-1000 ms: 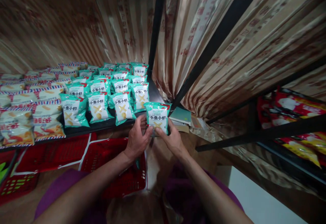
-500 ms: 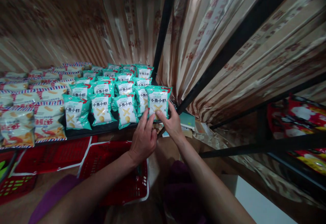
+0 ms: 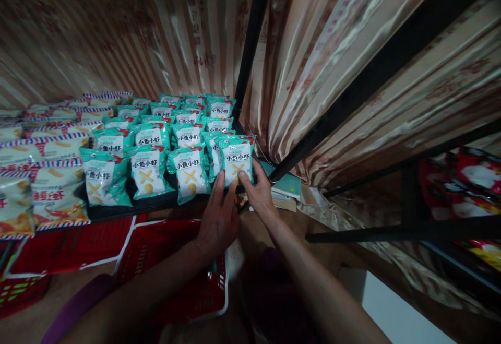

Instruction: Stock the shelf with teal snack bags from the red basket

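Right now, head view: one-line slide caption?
Right hand holds a teal-and-white snack bag, left hand at its lower edge, beside matching bags on a black shelf.

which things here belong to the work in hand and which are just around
In use: left hand, right hand, held teal-and-white packet, matching packets, black shelf

Just around: striped-edge packets, red basket, curtain, red packets at right

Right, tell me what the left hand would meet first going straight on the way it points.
Most likely the snack bag held in the right hand: the left hand points at the bag's lower left corner, though whether its fingertips touch there is hard to tell.
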A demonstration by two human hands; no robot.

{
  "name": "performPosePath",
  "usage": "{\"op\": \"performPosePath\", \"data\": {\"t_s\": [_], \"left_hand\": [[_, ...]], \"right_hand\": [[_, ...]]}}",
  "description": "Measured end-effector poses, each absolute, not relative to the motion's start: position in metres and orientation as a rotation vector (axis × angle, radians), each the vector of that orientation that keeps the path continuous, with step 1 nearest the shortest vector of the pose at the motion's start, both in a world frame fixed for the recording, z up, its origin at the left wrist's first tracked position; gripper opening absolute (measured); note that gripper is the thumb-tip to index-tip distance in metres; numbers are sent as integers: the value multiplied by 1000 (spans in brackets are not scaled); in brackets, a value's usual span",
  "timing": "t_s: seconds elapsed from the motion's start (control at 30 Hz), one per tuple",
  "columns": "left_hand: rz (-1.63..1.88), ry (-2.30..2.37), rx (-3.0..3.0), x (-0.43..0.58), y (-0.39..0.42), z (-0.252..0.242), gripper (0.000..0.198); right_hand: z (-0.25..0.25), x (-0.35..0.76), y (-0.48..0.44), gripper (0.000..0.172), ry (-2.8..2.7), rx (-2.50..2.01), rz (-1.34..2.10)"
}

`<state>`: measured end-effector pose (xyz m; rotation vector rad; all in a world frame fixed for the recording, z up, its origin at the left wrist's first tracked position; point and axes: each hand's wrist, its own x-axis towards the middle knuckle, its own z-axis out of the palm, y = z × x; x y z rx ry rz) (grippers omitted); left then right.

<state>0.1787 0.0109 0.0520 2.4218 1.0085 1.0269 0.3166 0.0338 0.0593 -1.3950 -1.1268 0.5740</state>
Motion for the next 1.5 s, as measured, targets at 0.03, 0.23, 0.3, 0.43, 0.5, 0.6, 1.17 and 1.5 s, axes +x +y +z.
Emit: {"op": "performPosePath", "data": {"t_s": [0.03, 0.23, 0.3, 0.43, 0.5, 0.6, 1.17, 1.5], "left_hand": [[1034, 1012, 2419, 180, 11, 52, 65], [1065, 1069, 2398, 183, 8, 49, 77], [1091, 1075, 2403, 184, 6, 48, 80], [1088, 1084, 2388, 183, 5, 47, 84], [1084, 1074, 2372, 183, 6, 46, 84], [1084, 1031, 2361, 183, 6, 44, 83], [1127, 1086, 2105, 189, 8, 53, 76], [1128, 1205, 1706, 200, 32, 74, 68]], "right_hand": [[59, 316, 34, 57, -1136, -1404, 559], [57, 313, 34, 49, -1233, -1475, 494], [59, 311, 33, 45, -1247, -1452, 511], [60, 308, 31, 42, -1252, -1422, 533], [58, 307, 32, 42, -1260, -1422, 520], [54, 306, 33, 48, -1280, -1480, 470], [51, 308, 33, 60, -1338, -1582, 447], [49, 313, 29, 64, -1322, -1580, 534]]}}
